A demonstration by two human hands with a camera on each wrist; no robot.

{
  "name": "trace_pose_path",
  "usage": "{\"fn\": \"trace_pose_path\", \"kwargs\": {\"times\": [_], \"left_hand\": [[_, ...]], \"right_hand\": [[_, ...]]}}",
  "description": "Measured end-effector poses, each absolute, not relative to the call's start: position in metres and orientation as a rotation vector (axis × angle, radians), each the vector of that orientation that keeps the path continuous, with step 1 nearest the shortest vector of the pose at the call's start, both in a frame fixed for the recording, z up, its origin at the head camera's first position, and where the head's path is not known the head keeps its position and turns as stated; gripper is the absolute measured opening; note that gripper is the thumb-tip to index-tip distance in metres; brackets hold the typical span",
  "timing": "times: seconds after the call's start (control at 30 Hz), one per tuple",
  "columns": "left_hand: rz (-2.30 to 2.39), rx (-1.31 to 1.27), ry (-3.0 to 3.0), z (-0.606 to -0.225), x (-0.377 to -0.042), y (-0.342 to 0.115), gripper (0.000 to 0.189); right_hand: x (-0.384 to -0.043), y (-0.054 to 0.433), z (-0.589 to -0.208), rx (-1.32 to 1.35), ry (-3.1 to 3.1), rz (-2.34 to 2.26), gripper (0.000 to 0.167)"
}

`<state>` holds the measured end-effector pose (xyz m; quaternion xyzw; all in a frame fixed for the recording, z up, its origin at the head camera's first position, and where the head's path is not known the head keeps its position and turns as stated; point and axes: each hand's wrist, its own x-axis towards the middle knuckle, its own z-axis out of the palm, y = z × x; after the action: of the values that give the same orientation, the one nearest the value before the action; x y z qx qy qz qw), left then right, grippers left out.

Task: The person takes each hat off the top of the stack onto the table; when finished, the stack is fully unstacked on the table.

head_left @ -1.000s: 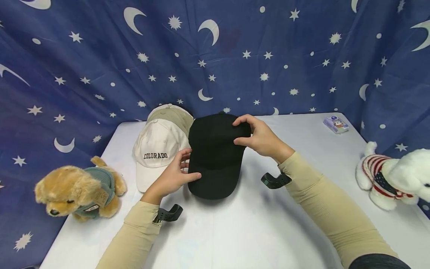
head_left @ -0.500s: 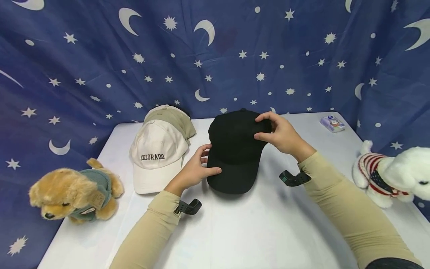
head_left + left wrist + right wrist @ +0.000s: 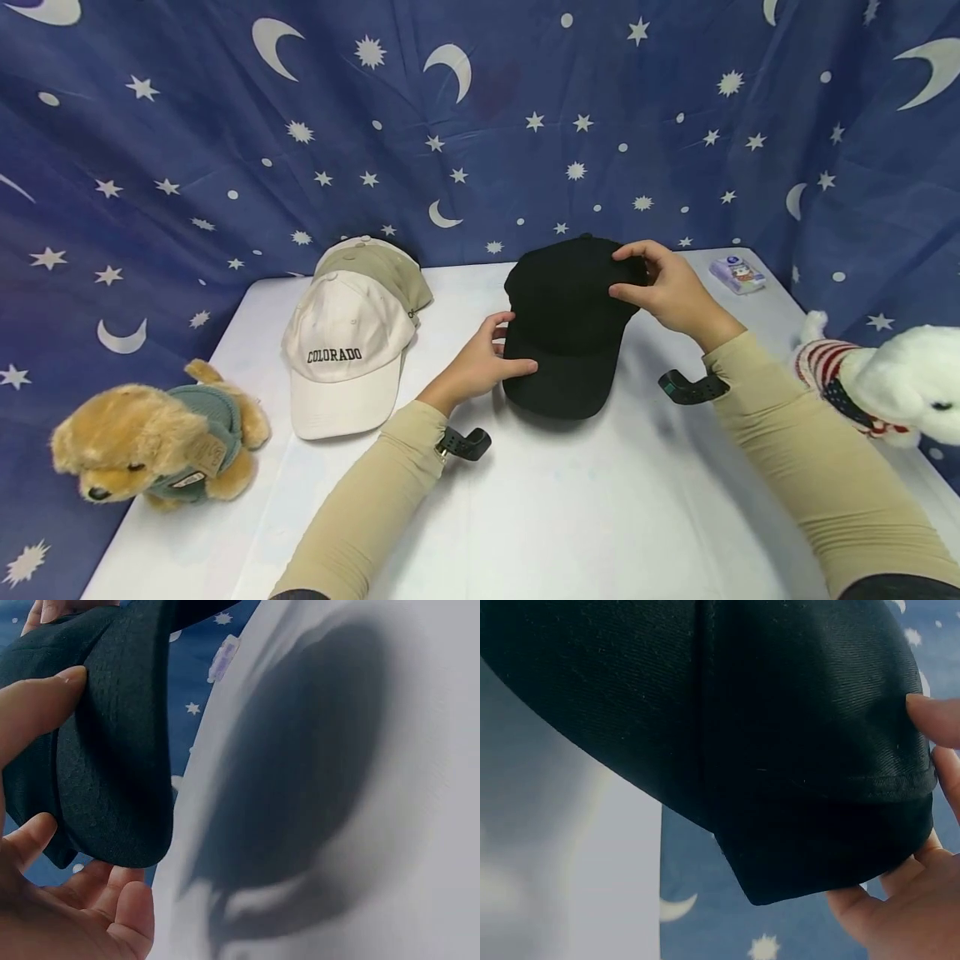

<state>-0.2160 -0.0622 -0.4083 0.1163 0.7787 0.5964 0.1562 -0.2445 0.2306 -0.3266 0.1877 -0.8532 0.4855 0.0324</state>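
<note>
At your far left a tan plush dog [image 3: 127,442] in a blue-green sweater sits on the white table [image 3: 562,508], its nose towards the near left corner. Next comes a white cap [image 3: 348,333] with COLORADO across its front, brim towards you, and a khaki cap [image 3: 390,279] shows behind it, partly covered. Your left hand [image 3: 476,367] is clamped on the left edge of the black cap [image 3: 570,325] — thumb on the front face near the brim, fingers round the side. That cap is between your two hands, right of the white one and apart from it, held off the table with the brim down towards you; its shadow falls on the tabletop. Your right hand [image 3: 678,292] pinches the cap's upper right side, thumb in front and fingers curled behind. Past that hand, near the back edge, lies a small purple packet [image 3: 737,275], and at your far right is a white plush dog [image 3: 911,379] in a red-and-white striped top — partly hidden by your sleeve [image 3: 825,475].
</note>
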Motion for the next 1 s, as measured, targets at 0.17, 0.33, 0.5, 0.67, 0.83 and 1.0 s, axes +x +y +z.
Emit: {"fn": "trace_pose_path", "kwargs": {"times": [0.17,0.33,0.5,0.67,0.83,1.0], "left_hand": [[1.67,0.333,2.236,-0.406,-0.228,-0.045,0.09],[1.62,0.328,2.273,-0.406,-0.237,-0.03,0.09],[1.611,0.331,2.284,-0.41,-0.245,-0.015,0.091],[1.593,0.327,2.302,-0.412,-0.253,-0.001,0.091],[1.587,0.303,2.31,-0.414,-0.259,0.013,0.091],[1.587,0.299,2.316,-0.417,-0.265,0.026,0.09]], "right_hand": [[-0.252,0.247,-0.328,0.525,-2.63,1.5,0.048],[-0.261,0.258,-0.331,0.511,-2.614,1.477,0.049],[-0.267,0.267,-0.331,0.438,-2.655,1.399,0.05],[-0.27,0.278,-0.329,0.379,-2.696,1.362,0.052],[-0.276,0.287,-0.328,0.364,-2.717,1.353,0.054],[-0.282,0.297,-0.331,0.311,-2.73,1.361,0.056]]}}
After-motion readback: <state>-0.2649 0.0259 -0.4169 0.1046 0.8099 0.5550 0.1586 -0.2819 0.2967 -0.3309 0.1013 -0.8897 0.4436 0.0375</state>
